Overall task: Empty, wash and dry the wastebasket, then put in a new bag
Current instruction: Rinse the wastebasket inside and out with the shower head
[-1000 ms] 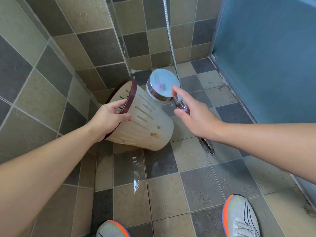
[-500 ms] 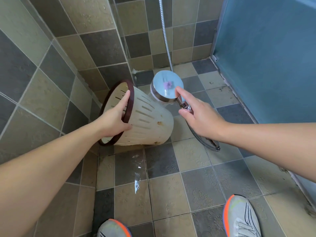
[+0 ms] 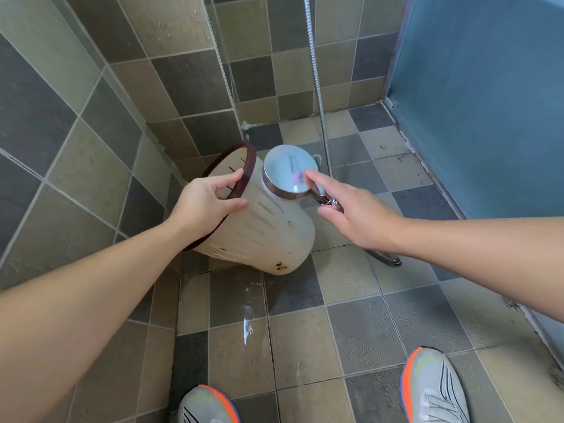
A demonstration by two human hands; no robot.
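Looks like the wastebasket (image 3: 259, 227) is already emptied and we're mid-wash, with brown stains near the base, so drying and a new bag are left. Left hand (image 3: 207, 203) grips its dark rim, tipping it over the shower floor (image 3: 293, 346) by the left wall. Right hand (image 3: 357, 215) holds the shower head (image 3: 288, 172) just beside it, forefinger out straight on the back.

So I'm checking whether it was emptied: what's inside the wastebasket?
The wastebasket lies tilted, its mouth facing the wall. Only slotted inner wall near the rim shows, bare; the left hand and its own side hide the bottom.
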